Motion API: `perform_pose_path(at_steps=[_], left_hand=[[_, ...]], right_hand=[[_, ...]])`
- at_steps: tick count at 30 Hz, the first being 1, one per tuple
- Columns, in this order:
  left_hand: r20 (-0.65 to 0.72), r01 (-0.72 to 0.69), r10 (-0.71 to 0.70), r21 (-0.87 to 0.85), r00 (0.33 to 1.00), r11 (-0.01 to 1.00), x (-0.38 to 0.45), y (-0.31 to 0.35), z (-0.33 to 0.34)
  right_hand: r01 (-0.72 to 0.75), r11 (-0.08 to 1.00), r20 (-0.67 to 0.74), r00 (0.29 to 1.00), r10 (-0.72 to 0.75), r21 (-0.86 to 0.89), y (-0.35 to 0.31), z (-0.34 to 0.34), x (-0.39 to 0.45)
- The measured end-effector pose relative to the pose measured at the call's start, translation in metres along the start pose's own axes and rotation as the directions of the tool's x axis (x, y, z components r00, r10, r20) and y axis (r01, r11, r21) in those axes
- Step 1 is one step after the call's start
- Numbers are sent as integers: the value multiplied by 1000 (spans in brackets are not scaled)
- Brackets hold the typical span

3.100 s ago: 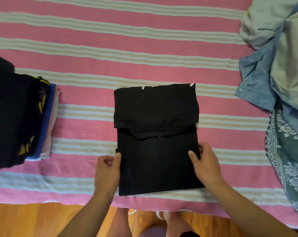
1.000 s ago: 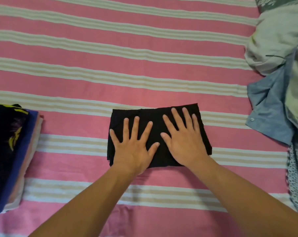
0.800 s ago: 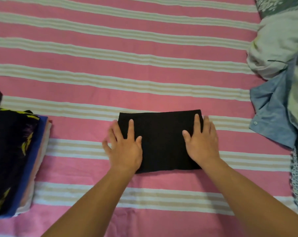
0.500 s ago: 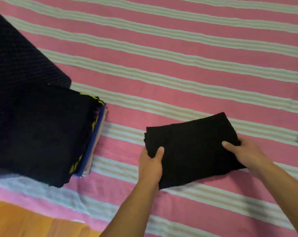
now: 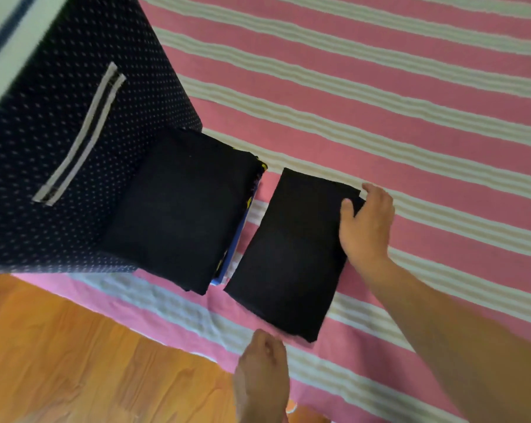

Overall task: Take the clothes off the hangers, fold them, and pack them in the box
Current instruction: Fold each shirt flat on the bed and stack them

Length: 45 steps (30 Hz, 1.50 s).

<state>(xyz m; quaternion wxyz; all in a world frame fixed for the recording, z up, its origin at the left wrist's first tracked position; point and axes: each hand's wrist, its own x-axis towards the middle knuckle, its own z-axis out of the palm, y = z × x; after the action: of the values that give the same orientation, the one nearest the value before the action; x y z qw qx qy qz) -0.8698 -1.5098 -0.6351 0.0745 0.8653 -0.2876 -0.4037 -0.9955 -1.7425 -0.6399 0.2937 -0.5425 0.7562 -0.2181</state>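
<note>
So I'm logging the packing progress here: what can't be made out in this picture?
- Dark dotted fabric box, head view: frame edge cuts it off; inside unseen.
- Stack of folded clothes: black top piece hides the count.
- Left hand: fingertips hidden under the folded black garment; grip unclear.

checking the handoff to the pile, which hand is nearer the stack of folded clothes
Left. The left hand sits below the stack of folded clothes, off the bed edge; the right hand lies beyond the folded black garment.

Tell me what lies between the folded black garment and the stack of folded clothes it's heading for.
Nothing visible: only a bare strip of striped bedsheet separates the folded black garment, gripped by the right hand, from the stack of folded clothes.
</note>
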Motion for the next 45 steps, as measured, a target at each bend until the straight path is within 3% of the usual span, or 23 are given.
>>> perform_pose_path(at_steps=[1, 3, 5, 7, 9, 11, 13, 15, 17, 20, 22, 24, 26, 29, 31, 33, 38, 41, 45], left_hand=[[-3, -182, 183, 55, 983, 982, 2, 9, -4], [-48, -502, 516, 166, 855, 849, 25, 34, -15], [-80, -617, 665, 303, 743, 726, 63, 63, -20], [-29, -524, 580, 391, 814, 756, 97, 84, -26], [51, -396, 405, 352, 913, 848, 123, 88, -27], [54, -319, 315, 221, 948, 922, 133, 85, -27], [-21, -312, 329, 263, 944, 913, 126, 81, -26], [-72, -295, 369, 468, 927, 833, 108, 75, -23], [-82, -367, 507, 591, 858, 718, 92, 74, -12], [164, -607, 665, 603, 729, 517, 63, 89, 8], [378, -652, 560, 614, 738, 445, 46, 97, 24], [490, -650, 442, 666, 751, 366, 36, 102, 36], [529, -626, 367, 745, 765, 231, 35, 99, 40], [440, -481, 281, 872, 853, 95, 32, 98, 31], [392, -424, 194, 891, 899, 161, 14, 113, 32], [413, -438, 148, 865, 899, 246, -14, 140, 55], [487, -590, 334, 681, 807, 434, -89, 239, 148], [536, -663, 398, 520, 744, 539, -125, 284, 187], [530, -729, 511, 393, 677, 560, -167, 350, 196]], right_hand=[[-175, 983, 12, 985, 174, 51, 13, 0, -15], [-495, 851, 192, 865, 464, 176, 33, 4, -40], [-633, 699, 383, 768, 513, 333, 39, 10, -51], [-619, 632, 411, 784, 465, 466, 30, 17, -43], [-596, 603, 389, 803, 452, 530, 19, 27, -30], [-601, 612, 398, 799, 450, 514, 12, 36, -17], [-576, 660, 406, 815, 414, 482, 9, 42, -9], [-544, 721, 388, 832, 397, 428, 9, 45, -8], [-523, 790, 298, 847, 440, 320, 12, 41, -11], [-443, 884, 241, 883, 402, 148, 28, 8, -31], [-372, 928, 302, 889, 345, 35, 46, -35, -48], [-367, 927, 327, 870, 369, -71, 80, -96, -56], [-407, 903, 296, 853, 430, -138, 122, -171, -55], [-474, 852, 169, 842, 513, -223, 192, -284, -47], [-509, 810, 84, 829, 552, -292, 239, -344, -43], [-529, 791, 65, 818, 572, -308, 287, -385, -38], [-535, 793, 14, 827, 562, -291, 378, -441, -17], [-424, 794, -122, 902, 414, -435, 414, -493, 20], [-315, 558, -308, 945, 110, -767, 454, -603, 89]])
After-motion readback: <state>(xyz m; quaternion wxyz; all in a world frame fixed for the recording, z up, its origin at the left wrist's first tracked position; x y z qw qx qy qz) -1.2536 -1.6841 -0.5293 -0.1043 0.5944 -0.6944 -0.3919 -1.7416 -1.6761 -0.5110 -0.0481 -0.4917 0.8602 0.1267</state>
